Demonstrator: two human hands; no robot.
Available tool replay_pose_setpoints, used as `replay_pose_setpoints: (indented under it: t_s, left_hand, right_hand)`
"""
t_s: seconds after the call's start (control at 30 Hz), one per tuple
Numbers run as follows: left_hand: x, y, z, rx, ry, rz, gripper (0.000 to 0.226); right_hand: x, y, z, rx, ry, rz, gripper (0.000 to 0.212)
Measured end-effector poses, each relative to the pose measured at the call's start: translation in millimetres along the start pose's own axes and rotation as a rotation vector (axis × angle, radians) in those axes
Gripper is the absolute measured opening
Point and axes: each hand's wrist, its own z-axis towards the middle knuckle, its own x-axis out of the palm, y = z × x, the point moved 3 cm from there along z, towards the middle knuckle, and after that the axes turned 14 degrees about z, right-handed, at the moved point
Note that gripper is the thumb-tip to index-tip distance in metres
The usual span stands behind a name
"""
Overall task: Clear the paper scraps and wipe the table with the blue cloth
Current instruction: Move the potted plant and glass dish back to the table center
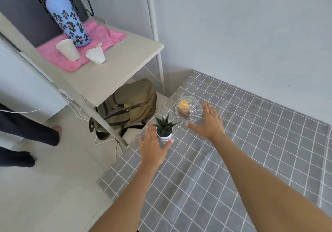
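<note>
**A:** In the head view, where were the hands?

**B:** Both were stretched out over the grey tiled table (242,142), near its far left corner. The left hand (152,149) hovered, palm down, just beside the small spiky green succulent in a white pot (164,128), its fingers (149,133) spread apart and clamped on nothing. The right hand (209,122) sat close to the cut-glass bowl with a yellow object inside (188,111), fingers likewise apart; whether it touched the bowl, I couldn't tell.

**A:** And the blue cloth? The paper scraps?

**B:** Neither showed anywhere in this view. The only cloth visible was a pink towel (93,39) on the pale shelf (116,70) to the left, under a floral blue bottle (69,19) and two white paper cups (81,52). The tiled top looked bare apart from the plant and the bowl.

**A:** So which step was in hand?

**B:** My guess is the ornaments were being set at, or lifted from, that corner to make way for wiping. The next move would call for finding the blue cloth, since neither hand held it, while taking care with the glass bowl near the table's edge.
</note>
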Motion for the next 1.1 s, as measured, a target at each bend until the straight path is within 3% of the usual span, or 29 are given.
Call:
replay_pose_setpoints:
  t_s: [0.3, 0.4, 0.6, 1.1]
  left_hand:
    - [5, -7, -3, -0.124, -0.152, -0.351, 0.062]
    - [21, 4, 0, -0.186, -0.094, -0.393, 0.077]
    - [24, 8, 1, -0.212, -0.096, -0.435, 0.082]
    - [17, 6, 1, -0.215, -0.082, -0.492, 0.066]
  right_hand:
    - [25, -1, 16, -0.089, -0.110, 0.215, 0.122]
    - [27, 3, 18, -0.145, -0.143, 0.300, 0.120]
    - [28, 7, 24, -0.230, -0.125, 0.335, 0.114]
    - [28, 8, 30, -0.284, -0.166, 0.333, 0.098]
